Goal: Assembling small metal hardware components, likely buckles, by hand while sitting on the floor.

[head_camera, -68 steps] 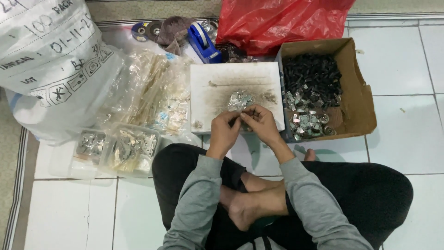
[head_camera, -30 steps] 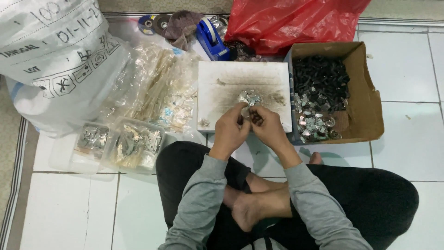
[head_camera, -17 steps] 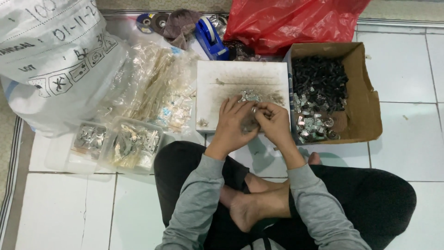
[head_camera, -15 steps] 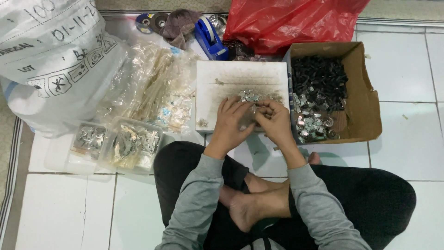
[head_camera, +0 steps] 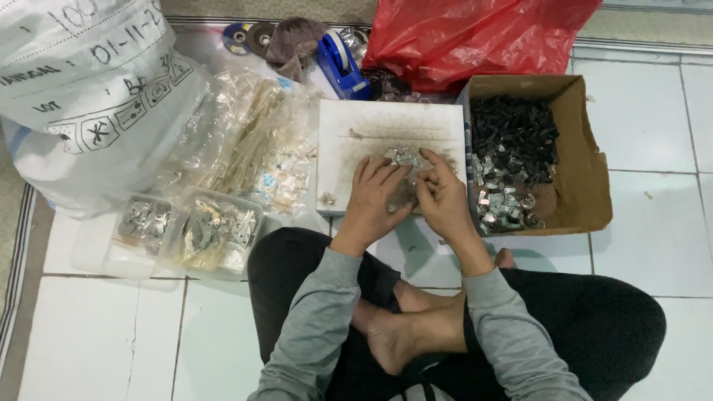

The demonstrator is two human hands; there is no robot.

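I sit cross-legged on a tiled floor. Both hands rest on a white flat board (head_camera: pixel 356 137) in front of me. My left hand (head_camera: pixel 377 194) lies palm down, fingers spread toward a small pile of silvery metal parts (head_camera: pixel 405 157). My right hand (head_camera: pixel 442 197) is beside it, fingertips pinched at the edge of the same pile; whether it grips a piece is hidden. To the right, an open cardboard box (head_camera: pixel 587 186) holds black parts (head_camera: pixel 516 134) and shiny metal parts (head_camera: pixel 501 208).
Clear plastic tubs (head_camera: pixel 186 234) with metal pieces stand at the left, by a heap of clear plastic bags (head_camera: pixel 245 145). A large white sack (head_camera: pixel 82 96) fills the far left. A red plastic bag (head_camera: pixel 475 37), blue tape dispenser (head_camera: pixel 340 63) and round discs (head_camera: pixel 249 36) lie behind.
Both hands dropped from holding a small piece above the board and moved forward onto the board, reaching the metal pile.
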